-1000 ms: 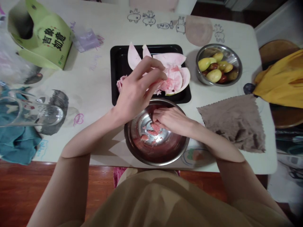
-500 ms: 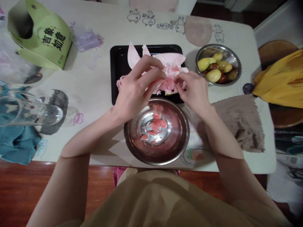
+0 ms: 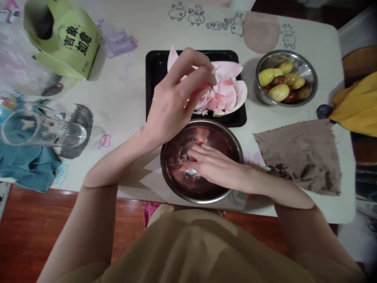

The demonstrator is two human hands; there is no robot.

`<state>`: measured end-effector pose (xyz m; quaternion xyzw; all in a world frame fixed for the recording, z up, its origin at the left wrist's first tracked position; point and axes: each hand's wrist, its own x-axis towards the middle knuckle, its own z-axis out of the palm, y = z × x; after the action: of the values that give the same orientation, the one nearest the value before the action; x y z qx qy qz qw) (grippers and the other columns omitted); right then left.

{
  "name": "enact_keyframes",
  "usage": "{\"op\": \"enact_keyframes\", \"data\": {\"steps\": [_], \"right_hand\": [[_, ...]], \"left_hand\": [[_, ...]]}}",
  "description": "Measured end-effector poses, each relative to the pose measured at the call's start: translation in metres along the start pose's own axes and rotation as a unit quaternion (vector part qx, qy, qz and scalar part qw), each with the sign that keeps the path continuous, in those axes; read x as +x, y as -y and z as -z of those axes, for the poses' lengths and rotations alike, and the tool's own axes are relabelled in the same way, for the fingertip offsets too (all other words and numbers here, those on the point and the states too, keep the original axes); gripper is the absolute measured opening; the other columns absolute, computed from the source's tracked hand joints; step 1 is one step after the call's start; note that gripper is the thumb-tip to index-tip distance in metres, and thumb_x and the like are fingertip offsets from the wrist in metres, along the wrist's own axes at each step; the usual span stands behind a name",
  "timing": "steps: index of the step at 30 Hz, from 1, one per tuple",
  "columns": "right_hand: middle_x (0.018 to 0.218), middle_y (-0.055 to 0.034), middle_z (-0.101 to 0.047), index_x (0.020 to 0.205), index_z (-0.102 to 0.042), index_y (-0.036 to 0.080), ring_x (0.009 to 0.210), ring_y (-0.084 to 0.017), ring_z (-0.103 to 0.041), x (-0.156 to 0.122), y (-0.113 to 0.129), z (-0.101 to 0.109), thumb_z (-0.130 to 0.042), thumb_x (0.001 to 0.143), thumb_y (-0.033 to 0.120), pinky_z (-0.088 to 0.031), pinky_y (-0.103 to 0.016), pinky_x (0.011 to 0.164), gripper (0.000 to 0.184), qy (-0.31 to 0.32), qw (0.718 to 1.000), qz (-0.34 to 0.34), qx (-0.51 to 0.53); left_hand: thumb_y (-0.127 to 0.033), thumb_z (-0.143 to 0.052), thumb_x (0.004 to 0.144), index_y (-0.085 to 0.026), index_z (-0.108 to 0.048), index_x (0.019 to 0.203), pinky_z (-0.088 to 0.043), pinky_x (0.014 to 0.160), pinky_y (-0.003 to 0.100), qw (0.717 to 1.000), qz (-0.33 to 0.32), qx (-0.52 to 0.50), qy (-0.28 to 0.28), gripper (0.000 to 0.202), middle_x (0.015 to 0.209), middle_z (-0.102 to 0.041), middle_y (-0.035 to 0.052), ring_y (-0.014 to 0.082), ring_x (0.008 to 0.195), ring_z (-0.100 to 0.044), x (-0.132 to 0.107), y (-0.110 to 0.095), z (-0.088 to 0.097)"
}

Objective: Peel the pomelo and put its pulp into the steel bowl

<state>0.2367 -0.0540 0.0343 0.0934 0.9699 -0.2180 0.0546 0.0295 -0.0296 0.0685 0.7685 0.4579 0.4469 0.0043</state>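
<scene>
My left hand (image 3: pixel 176 98) is over the black tray (image 3: pixel 153 74), its fingers curled and pinched on a piece of pink fruit at the pile of pink peel and flesh (image 3: pixel 226 92). My right hand (image 3: pixel 215 165) reaches down inside the steel bowl (image 3: pixel 176 188) at the table's near edge, fingers together over pink fruit bits (image 3: pixel 181 171) on the bowl's bottom. Whether the right fingers hold a bit is hidden.
A steel bowl of green and red fruits (image 3: pixel 285 80) stands at the right of the tray. A brown cloth (image 3: pixel 300 155) lies right of the near bowl. A green box (image 3: pixel 63 43), a glass (image 3: pixel 38 131) and a teal cloth (image 3: pixel 26 169) are at the left.
My right hand left the peel pile on the tray and came down into the steel bowl. The left hand stayed at the pile. The view shifted slightly.
</scene>
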Motion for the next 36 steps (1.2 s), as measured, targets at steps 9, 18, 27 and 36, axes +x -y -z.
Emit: {"op": "enact_keyframes", "data": {"steps": [9,18,27,36], "right_hand": [[0.143,-0.0126,-0.064,0.134,-0.068,0.02,0.139,-0.025,-0.053,-0.006,0.011,-0.003,-0.051,0.099,0.008,-0.041,-0.045,0.117,0.04,0.0,0.999,0.0,-0.05],[0.114,-0.0131,-0.068,0.137,-0.067,0.02,0.109,-0.028,-0.059,0.002,-0.007,0.012,-0.054,0.092,0.003,-0.046,-0.046,0.1,0.049,-0.025,1.0,-0.009,0.013],[0.099,-0.0053,-0.073,0.114,-0.077,0.031,0.094,-0.026,-0.065,-0.011,-0.078,0.047,-0.054,0.103,0.033,-0.051,-0.045,0.089,0.026,-0.358,0.922,-0.111,0.094],[0.091,-0.0053,-0.072,0.087,-0.071,0.025,0.098,-0.03,-0.061,0.006,-0.141,0.019,-0.066,0.097,0.041,-0.043,-0.048,0.095,0.019,-0.418,0.886,-0.196,-0.039]], "left_hand": [[-0.033,-0.042,0.106,-0.037,-0.067,0.105,-0.06,0.092,0.048,1.0,0.013,-0.01,-0.007,0.025,0.118,-0.069,0.0068,0.0262,0.11,-0.068,-0.001,0.001,0.0],[-0.032,-0.045,0.106,-0.034,-0.067,0.104,-0.059,0.09,0.045,1.0,0.017,-0.002,0.001,0.022,0.118,-0.069,0.0074,0.0249,0.109,-0.067,0.001,0.0,0.001],[-0.032,-0.056,0.104,-0.026,-0.07,0.105,-0.06,0.085,0.033,1.0,0.004,-0.002,-0.009,0.015,0.115,-0.066,0.0083,0.0187,0.106,-0.064,0.004,0.006,0.005],[-0.031,-0.062,0.102,-0.025,-0.071,0.107,-0.06,0.087,0.038,0.999,0.024,-0.03,0.0,0.012,0.117,-0.066,0.0071,0.0189,0.102,-0.065,0.0,0.011,0.001]]}}
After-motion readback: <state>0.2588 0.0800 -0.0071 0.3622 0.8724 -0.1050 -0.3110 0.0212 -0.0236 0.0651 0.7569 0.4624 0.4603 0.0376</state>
